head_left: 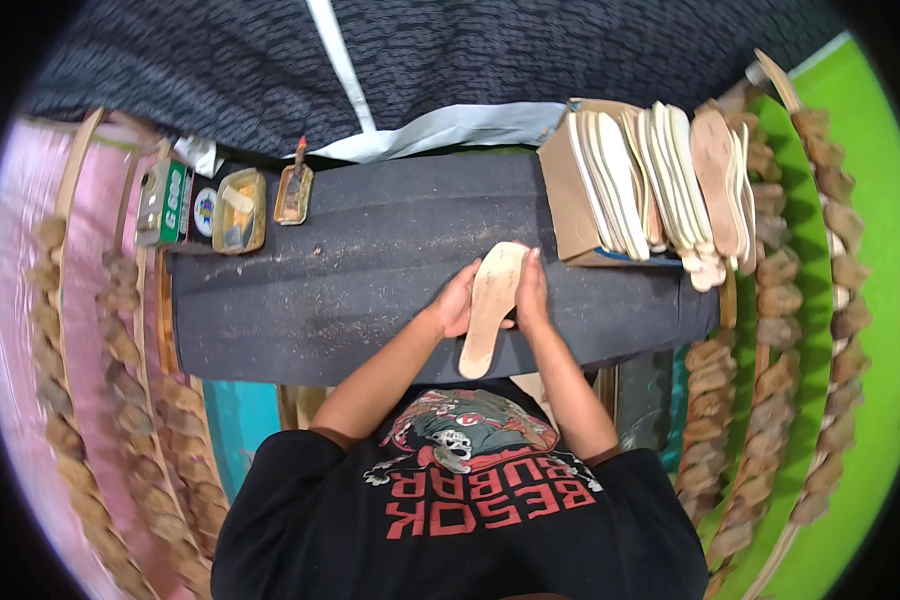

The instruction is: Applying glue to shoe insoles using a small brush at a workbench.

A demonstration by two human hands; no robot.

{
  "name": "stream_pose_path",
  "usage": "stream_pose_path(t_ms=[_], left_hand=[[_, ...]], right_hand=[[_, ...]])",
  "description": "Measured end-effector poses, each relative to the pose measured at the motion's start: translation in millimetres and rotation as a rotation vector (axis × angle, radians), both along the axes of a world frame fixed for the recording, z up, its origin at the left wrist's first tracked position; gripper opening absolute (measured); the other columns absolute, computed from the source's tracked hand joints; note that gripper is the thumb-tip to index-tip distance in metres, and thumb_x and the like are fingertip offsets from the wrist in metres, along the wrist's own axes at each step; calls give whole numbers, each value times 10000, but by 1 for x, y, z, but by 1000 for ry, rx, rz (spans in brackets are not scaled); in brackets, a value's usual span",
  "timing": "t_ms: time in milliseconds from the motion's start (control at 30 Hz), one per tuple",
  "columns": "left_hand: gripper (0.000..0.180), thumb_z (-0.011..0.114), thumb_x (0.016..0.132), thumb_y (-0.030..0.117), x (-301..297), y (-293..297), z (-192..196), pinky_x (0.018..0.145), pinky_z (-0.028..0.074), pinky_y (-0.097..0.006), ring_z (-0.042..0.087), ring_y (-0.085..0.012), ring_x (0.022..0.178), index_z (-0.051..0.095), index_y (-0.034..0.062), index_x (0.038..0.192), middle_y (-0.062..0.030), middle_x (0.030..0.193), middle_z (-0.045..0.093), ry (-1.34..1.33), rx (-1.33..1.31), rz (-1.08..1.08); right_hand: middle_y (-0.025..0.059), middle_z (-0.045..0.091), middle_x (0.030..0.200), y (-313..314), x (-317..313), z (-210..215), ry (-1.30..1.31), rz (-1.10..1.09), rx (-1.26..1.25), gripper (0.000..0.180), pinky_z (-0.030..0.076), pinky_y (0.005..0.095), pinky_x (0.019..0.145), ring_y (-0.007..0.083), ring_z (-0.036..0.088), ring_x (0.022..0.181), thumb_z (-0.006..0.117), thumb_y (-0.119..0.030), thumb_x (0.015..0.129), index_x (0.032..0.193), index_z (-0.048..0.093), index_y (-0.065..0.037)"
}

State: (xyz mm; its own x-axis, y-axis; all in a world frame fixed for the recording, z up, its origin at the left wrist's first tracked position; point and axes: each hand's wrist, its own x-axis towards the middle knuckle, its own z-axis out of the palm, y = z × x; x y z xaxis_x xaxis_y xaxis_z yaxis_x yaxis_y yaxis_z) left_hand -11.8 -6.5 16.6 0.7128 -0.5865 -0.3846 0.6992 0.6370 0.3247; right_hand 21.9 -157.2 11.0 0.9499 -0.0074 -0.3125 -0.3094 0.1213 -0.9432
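A tan shoe insole [493,300] is held up between my two hands over the near part of the dark-covered table, its wide end pointing away and its narrow end toward me. My left hand [457,301] grips its left edge, with the fingers partly hidden beneath. Along the right edge, near the wide end, my right hand [533,290] is closed on the same insole, thumb up at the side. A few small dark marks show on its upper face.
At the right stands a cardboard box [573,195] packed with upright insoles [670,165]. A green and white can [166,205], a tub [240,190] and a small tray [292,205] with a brush [300,160] stand far left. Racks of brown shoe forms [710,400] flank the table [370,240].
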Motion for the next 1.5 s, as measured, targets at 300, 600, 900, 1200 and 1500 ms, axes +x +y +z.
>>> stream_pose_path(t_ms=[300, 600, 900, 1200, 1500], left_hand=[[733, 249, 1017, 663, -73, 62, -3, 847, 581, -514, 687, -348, 1051, 460, 129, 1474, -145, 1298, 636, 6, 53, 251], [663, 350, 985, 509, -129, 164, 7, 800, 598, -496, 678, -342, 1050, 429, 108, 1505, -158, 1436, 548, -33, -3, 616], [724, 291, 1014, 631, -135, 256, -4, 825, 590, -516, 670, -353, 1083, 485, 89, 1454, -140, 1316, 633, 48, 65, 717], [713, 271, 1023, 623, -133, 305, -7, 853, 578, -508, 657, -338, 1105, 438, 120, 1500, -130, 1405, 580, 75, 83, 714], [735, 241, 1021, 646, -104, 317, -25, 851, 581, -510, 672, -330, 1068, 483, 103, 1454, -119, 1287, 644, 78, 31, 668]], right_hand=[[181, 642, 1153, 54, -14, -7, -106, 627, -157, 674, 481, 369, 944, 240, 629, 1057, 287, -555, 1070, 1253, 564, 30], [10, 649, 876, 177, 60, 9, -139, 957, -193, 284, 471, 255, 630, 86, 562, 704, 581, -278, 1005, 1120, 640, -26], [223, 689, 1127, 378, 178, -18, -508, 765, -533, 706, 506, 384, 944, 345, 661, 1070, 676, -492, 919, 1338, 529, 57], [164, 695, 1094, 415, 191, -27, -244, 1002, -353, 572, 505, 366, 888, 252, 656, 976, 740, -393, 909, 1221, 574, 56], [86, 666, 884, 383, 183, 13, -270, 966, -210, 283, 489, 323, 754, 175, 574, 770, 587, -287, 1025, 1014, 658, -12]])
